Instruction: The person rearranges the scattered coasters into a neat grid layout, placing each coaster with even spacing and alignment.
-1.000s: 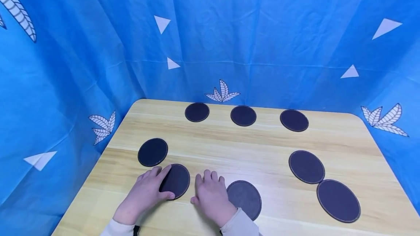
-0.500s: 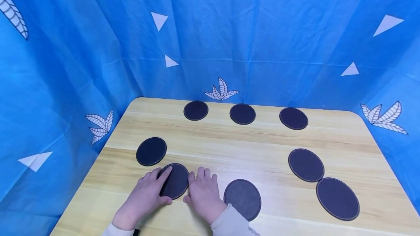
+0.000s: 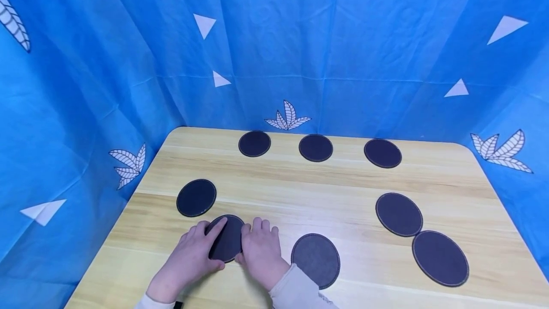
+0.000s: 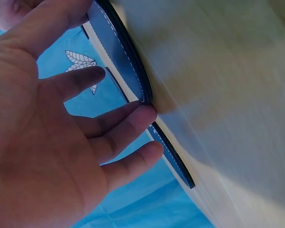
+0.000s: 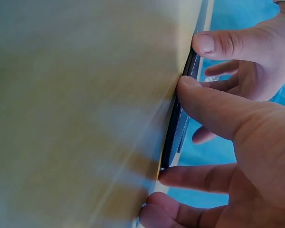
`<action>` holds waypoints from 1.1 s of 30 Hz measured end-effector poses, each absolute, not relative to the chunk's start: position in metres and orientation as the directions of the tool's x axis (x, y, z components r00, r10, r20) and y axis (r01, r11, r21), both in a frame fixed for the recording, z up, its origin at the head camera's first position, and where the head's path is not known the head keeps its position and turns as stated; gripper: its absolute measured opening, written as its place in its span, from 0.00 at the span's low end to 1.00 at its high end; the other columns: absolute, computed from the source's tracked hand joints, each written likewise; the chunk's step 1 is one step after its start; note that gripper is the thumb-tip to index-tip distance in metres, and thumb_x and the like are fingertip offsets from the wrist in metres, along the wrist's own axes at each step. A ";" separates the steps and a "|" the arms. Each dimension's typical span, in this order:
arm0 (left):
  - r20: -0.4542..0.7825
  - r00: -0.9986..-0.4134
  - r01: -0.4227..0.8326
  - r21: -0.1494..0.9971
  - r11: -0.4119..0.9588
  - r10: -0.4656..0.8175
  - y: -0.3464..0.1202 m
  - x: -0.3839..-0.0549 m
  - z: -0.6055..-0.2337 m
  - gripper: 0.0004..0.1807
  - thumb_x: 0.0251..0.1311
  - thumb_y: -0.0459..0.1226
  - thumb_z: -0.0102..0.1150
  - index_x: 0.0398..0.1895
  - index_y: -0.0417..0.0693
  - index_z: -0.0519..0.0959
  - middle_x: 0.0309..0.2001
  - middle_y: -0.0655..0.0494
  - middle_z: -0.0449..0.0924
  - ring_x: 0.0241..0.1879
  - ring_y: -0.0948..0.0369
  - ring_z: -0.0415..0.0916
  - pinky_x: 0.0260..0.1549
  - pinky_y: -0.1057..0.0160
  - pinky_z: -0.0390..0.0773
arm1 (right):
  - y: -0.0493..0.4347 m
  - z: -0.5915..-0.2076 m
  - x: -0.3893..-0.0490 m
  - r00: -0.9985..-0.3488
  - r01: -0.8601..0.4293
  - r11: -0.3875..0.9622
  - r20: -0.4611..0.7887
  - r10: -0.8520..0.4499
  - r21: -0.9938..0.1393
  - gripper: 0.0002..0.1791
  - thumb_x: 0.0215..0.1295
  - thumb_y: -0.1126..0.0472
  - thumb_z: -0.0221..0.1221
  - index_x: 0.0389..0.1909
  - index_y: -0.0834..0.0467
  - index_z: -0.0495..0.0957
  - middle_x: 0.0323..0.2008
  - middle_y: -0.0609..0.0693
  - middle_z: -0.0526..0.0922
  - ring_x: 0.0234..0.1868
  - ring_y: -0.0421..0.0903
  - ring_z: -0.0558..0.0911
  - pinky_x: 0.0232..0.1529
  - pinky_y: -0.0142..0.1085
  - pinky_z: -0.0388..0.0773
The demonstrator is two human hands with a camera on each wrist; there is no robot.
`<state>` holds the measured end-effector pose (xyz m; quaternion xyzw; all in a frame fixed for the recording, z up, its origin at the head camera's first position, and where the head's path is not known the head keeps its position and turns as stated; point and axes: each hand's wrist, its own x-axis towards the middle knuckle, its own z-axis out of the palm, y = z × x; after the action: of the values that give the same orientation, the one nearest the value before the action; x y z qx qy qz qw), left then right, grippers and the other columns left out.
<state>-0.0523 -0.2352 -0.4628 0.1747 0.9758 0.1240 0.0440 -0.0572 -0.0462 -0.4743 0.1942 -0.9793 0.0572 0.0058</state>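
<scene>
Between the two hands lies a round black coaster (image 3: pixel 228 240) with a stitched rim, on the wooden table. My left hand (image 3: pixel 188 255) holds it from the left, its thumb at the near edge and its index finger across the upper left part. From the other side, my right hand (image 3: pixel 261 254) grips the right edge, with the thumb (image 5: pixel 199 92) on the near rim in the right wrist view. Seen edge-on in the left wrist view, the coaster (image 4: pixel 121 50) looks thick; whether it is more than one layer I cannot tell.
A similar coaster (image 3: pixel 196 198) lies just beyond the left hand, and another (image 3: pixel 315 261) right of the right hand. Three more line the back edge, the middle one (image 3: pixel 316 148) among them. Two coasters touch at the right (image 3: pixel 440 258). A blue curtain (image 3: pixel 274 46) surrounds the wooden table (image 3: pixel 300 190).
My right hand has moved left, from a gap beside the coaster to its right edge. The left hand stays around the left side. The view has shifted slightly.
</scene>
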 end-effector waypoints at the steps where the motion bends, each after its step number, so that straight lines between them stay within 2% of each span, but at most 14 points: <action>1: -0.038 -0.936 0.328 0.258 0.909 0.349 -0.235 -0.052 -0.463 0.55 0.38 0.47 0.83 0.74 0.47 0.68 0.52 0.39 0.72 0.50 0.44 0.72 0.51 0.41 0.73 | -0.046 -0.474 -0.057 -0.925 -0.381 0.918 0.027 -0.380 -0.115 0.37 0.47 0.34 0.73 0.48 0.57 0.79 0.34 0.52 0.71 0.37 0.49 0.71 0.32 0.40 0.69; 8: 0.013 -0.939 0.335 0.257 0.906 0.344 -0.236 -0.052 -0.469 0.56 0.34 0.49 0.84 0.72 0.44 0.69 0.47 0.40 0.71 0.45 0.46 0.71 0.48 0.43 0.74 | -0.044 -0.475 -0.063 -0.922 -0.378 0.901 -0.002 -0.387 -0.212 0.34 0.48 0.38 0.74 0.47 0.59 0.79 0.33 0.51 0.72 0.35 0.49 0.72 0.32 0.40 0.69; 12: 0.047 -0.936 0.350 0.234 0.907 0.349 -0.235 -0.051 -0.472 0.56 0.34 0.52 0.82 0.71 0.42 0.69 0.45 0.41 0.71 0.43 0.47 0.71 0.46 0.44 0.75 | -0.042 -0.475 -0.068 -0.932 -0.320 0.865 -0.038 -0.361 -0.385 0.32 0.52 0.42 0.74 0.48 0.62 0.79 0.35 0.53 0.75 0.36 0.50 0.74 0.33 0.41 0.74; 17: 0.076 -0.935 0.354 0.226 0.908 0.345 -0.235 -0.052 -0.474 0.55 0.36 0.54 0.80 0.71 0.42 0.69 0.44 0.43 0.70 0.42 0.48 0.71 0.45 0.46 0.74 | -0.039 -0.476 -0.074 -0.945 -0.219 0.769 -0.066 -0.321 -0.601 0.24 0.57 0.53 0.72 0.48 0.62 0.75 0.34 0.53 0.79 0.35 0.50 0.80 0.34 0.42 0.78; 23: 0.065 -0.942 0.334 0.273 0.902 0.329 -0.234 -0.054 -0.475 0.56 0.39 0.55 0.79 0.74 0.43 0.66 0.47 0.43 0.71 0.43 0.49 0.71 0.47 0.47 0.74 | -0.036 -0.477 -0.076 -0.949 -0.172 0.729 -0.086 -0.303 -0.663 0.21 0.60 0.61 0.69 0.49 0.60 0.71 0.29 0.56 0.82 0.33 0.52 0.83 0.34 0.43 0.80; 28: 0.103 -0.938 0.347 0.317 0.883 0.331 -0.233 -0.056 -0.475 0.57 0.40 0.53 0.80 0.74 0.41 0.64 0.47 0.41 0.71 0.39 0.50 0.73 0.41 0.48 0.77 | -0.035 -0.479 -0.078 -0.955 -0.116 0.664 -0.101 -0.279 -0.739 0.22 0.62 0.64 0.68 0.54 0.62 0.71 0.32 0.58 0.83 0.37 0.53 0.84 0.39 0.45 0.82; 33: 0.144 -0.926 0.379 0.365 0.850 0.350 -0.234 -0.060 -0.472 0.57 0.40 0.50 0.81 0.74 0.41 0.63 0.48 0.39 0.71 0.39 0.50 0.76 0.39 0.49 0.80 | -0.031 -0.481 -0.080 -0.961 -0.052 0.513 -0.097 -0.259 -0.857 0.21 0.62 0.69 0.65 0.54 0.62 0.70 0.26 0.49 0.78 0.28 0.44 0.78 0.32 0.39 0.78</action>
<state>-0.0601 -0.2337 -0.4723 0.1895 0.9612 0.1971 -0.0362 -0.0805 -0.0309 -0.4809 0.0898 -0.8633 0.4850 -0.1068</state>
